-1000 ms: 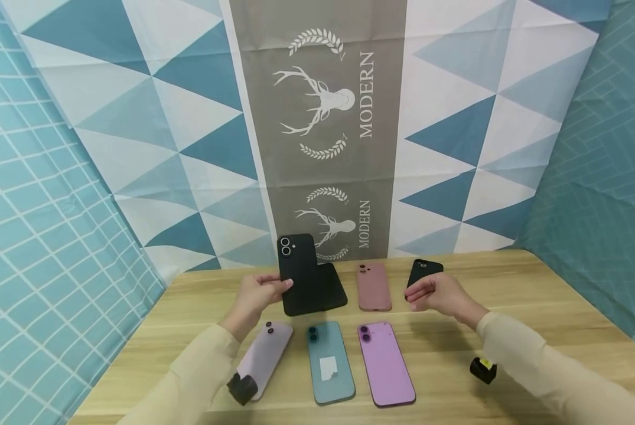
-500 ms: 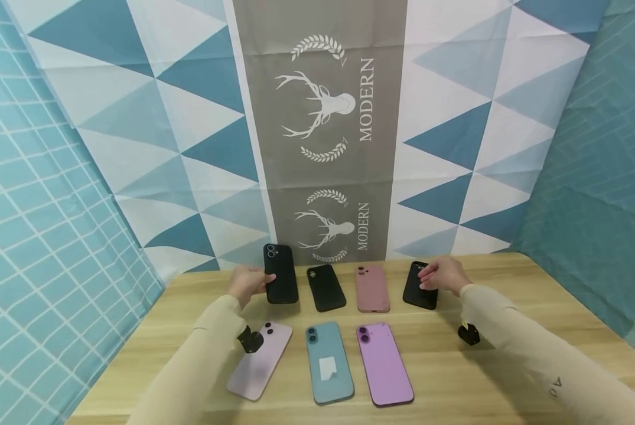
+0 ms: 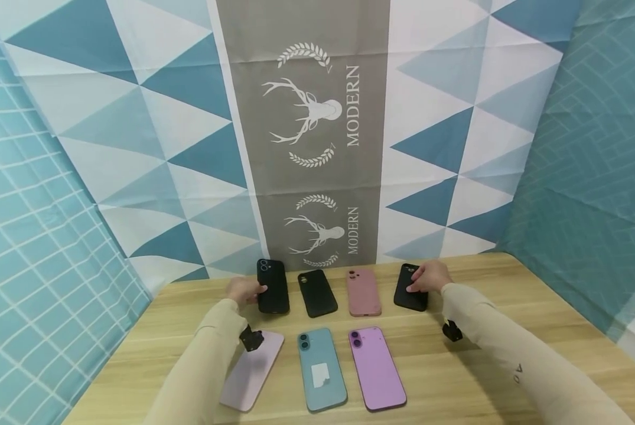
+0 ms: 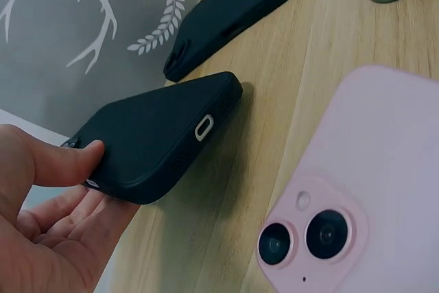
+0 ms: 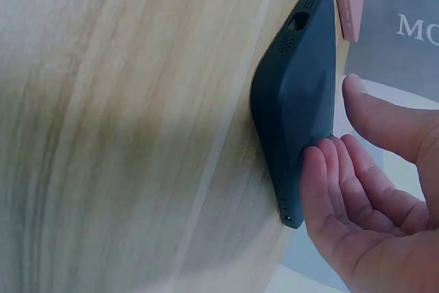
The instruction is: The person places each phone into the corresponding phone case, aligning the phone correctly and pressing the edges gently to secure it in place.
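Note:
At the left of the back row, my left hand (image 3: pixel 241 289) holds a phone in a black case (image 3: pixel 273 292). In the left wrist view the thumb lies on its back and the other fingers are beneath; the phone is tilted, its near end off the table. My right hand (image 3: pixel 431 276) is over a black phone case (image 3: pixel 409 301) lying at the right of that row. Its fingertips (image 5: pixel 313 159) touch or nearly touch the case, while the thumb (image 5: pixel 384 114) stands apart. Between the hands lie another black phone case (image 3: pixel 317 293) and a pink phone case (image 3: pixel 363 295).
In front lie a pale pink phone (image 3: pixel 253 375), a teal phone (image 3: pixel 322 354) with a white sticker, and a purple phone (image 3: pixel 378 369). The left sleeve and wrist camera partly cover the pale pink one. A patterned cloth (image 3: pixel 306 177) hangs behind the wooden table (image 3: pixel 466 378).
The left hand has carried the black-cased phone left and down from over the middle black case. My right hand has moved onto the right-hand black case. The front phones stay put.

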Motion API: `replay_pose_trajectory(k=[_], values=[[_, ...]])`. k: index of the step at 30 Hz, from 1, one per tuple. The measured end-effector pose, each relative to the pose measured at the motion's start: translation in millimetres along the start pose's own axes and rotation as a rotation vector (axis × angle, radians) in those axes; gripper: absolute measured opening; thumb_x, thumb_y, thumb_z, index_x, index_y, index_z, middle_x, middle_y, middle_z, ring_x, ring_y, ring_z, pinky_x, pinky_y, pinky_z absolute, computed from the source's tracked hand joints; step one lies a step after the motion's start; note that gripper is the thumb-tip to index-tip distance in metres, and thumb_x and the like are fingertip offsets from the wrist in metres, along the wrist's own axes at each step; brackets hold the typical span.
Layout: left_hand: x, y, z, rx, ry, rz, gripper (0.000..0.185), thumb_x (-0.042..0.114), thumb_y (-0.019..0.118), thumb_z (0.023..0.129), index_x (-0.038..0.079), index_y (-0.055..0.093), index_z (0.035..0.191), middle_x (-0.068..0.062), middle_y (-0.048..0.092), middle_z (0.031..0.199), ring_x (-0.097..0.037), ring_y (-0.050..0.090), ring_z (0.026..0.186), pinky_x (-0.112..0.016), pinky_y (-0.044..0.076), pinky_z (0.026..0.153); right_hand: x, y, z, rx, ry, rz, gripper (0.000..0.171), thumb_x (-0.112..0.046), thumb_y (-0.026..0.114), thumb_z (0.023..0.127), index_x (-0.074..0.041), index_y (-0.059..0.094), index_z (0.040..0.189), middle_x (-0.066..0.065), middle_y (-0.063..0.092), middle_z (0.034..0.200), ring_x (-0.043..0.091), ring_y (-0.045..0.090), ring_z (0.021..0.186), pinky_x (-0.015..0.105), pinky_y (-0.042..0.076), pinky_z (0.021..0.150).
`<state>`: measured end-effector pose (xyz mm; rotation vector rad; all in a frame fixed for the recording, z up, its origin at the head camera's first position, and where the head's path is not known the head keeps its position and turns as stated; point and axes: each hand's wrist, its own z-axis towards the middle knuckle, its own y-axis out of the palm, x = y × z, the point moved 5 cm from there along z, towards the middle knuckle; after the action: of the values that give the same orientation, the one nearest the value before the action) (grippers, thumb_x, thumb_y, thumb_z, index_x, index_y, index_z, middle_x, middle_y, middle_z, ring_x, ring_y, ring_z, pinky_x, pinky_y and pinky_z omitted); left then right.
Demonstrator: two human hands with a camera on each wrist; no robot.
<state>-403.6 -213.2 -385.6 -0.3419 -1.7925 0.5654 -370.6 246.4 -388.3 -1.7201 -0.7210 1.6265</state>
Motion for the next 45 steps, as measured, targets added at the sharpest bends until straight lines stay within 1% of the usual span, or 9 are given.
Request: replay_pose_trajectory(k=[5,8,10,12,15,20,29,37,45], values=[[-1.4,-3.6,2.0,-0.004,-0.002,0.011,0.041,0.01,0.069,0.085,-0.015,0.055,0.114,-0.026,0.058,0.109,-0.015,0.062,0.067,-0.023,0.057,0.062,-8,1,2,0.001,-0.052,-0.112,0.03,-0.016,0.085,0.07,0.003,0.071,0.09,0.017,0.07,0.085,0.018,0.063,0.066,0.035,0.056,0.065],[-3.2,-5.0,2.6,-0.004,-0.016,0.007,0.037,0.009,0.07,0.083,-0.014,0.056,0.109,-0.017,0.056,0.093,-0.015,0.059,0.065,-0.022,0.054,0.058,-11,4,4,0.006,-0.063,-0.176,0.03,-0.016,0.087,0.067,-0.001,0.062,0.065,0.005,0.055,0.061,0.011,0.045,0.053,0.028,0.046,0.053],[-4.8,-5.6,3.4,-0.012,-0.022,0.018,0.033,0.009,0.071,0.083,-0.012,0.058,0.105,-0.011,0.054,0.083,-0.015,0.057,0.063,-0.021,0.052,0.056,-12,5,5,0.021,-0.056,-0.228,0.036,-0.018,0.089,0.065,-0.004,0.056,0.06,0.0,0.046,0.058,0.012,0.039,0.053,0.027,0.041,0.052],[-6.3,-6.0,5.0,-0.028,-0.025,0.027,0.029,0.008,0.071,0.083,-0.01,0.058,0.101,-0.008,0.051,0.076,-0.015,0.056,0.062,-0.021,0.051,0.056,-13,6,5,0.027,-0.039,-0.274,0.038,-0.019,0.09,0.064,-0.001,0.056,0.063,0.005,0.049,0.06,0.017,0.042,0.057,0.029,0.043,0.054],[-8.7,-5.2,8.4,-0.052,-0.026,0.036,0.025,0.009,0.071,0.083,-0.007,0.058,0.097,-0.005,0.049,0.072,-0.014,0.054,0.062,-0.021,0.052,0.056,-15,5,2,0.04,-0.026,-0.324,0.047,-0.02,0.09,0.063,0.008,0.065,0.09,0.021,0.065,0.087,0.027,0.059,0.076,0.039,0.055,0.069],[-9.1,3.4,13.0,-0.103,-0.009,0.041,0.024,0.009,0.07,0.085,-0.007,0.059,0.1,-0.007,0.054,0.08,-0.014,0.055,0.067,-0.021,0.052,0.059,-13,3,-1,0.032,-0.025,-0.348,0.065,-0.018,0.088,0.066,0.015,0.057,0.113,0.032,0.061,0.112,0.039,0.062,0.093,0.046,0.056,0.081],[-14.4,-2.7,14.1,-0.11,0.015,0.062,0.02,0.012,0.07,0.085,-0.003,0.058,0.094,-0.006,0.055,0.081,-0.012,0.054,0.065,-0.019,0.05,0.058,-25,8,-2,0.017,0.018,-0.341,0.055,-0.013,0.087,0.068,0.012,0.06,0.109,0.03,0.063,0.109,0.029,0.059,0.081,0.037,0.054,0.069],[3.0,-7.5,3.9,-0.005,0.205,0.44,0.02,0.012,0.075,0.077,-0.002,0.062,0.069,-0.012,0.065,0.062,-0.014,0.06,0.05,-0.025,0.05,0.052,-28,9,-2,0.021,0.024,-0.32,0.058,-0.013,0.086,0.069,0.013,0.058,0.113,0.031,0.062,0.111,0.034,0.063,0.091,0.041,0.056,0.075],[2.2,-2.9,-3.7,-0.059,0.101,0.374,0.028,0.007,0.076,0.075,-0.011,0.061,0.091,-0.017,0.063,0.08,-0.019,0.064,0.061,-0.028,0.057,0.057,-21,9,6,0.009,0.022,-0.371,0.061,-0.019,0.089,0.067,0.013,0.06,0.11,0.029,0.062,0.111,0.035,0.063,0.093,0.041,0.057,0.077]])
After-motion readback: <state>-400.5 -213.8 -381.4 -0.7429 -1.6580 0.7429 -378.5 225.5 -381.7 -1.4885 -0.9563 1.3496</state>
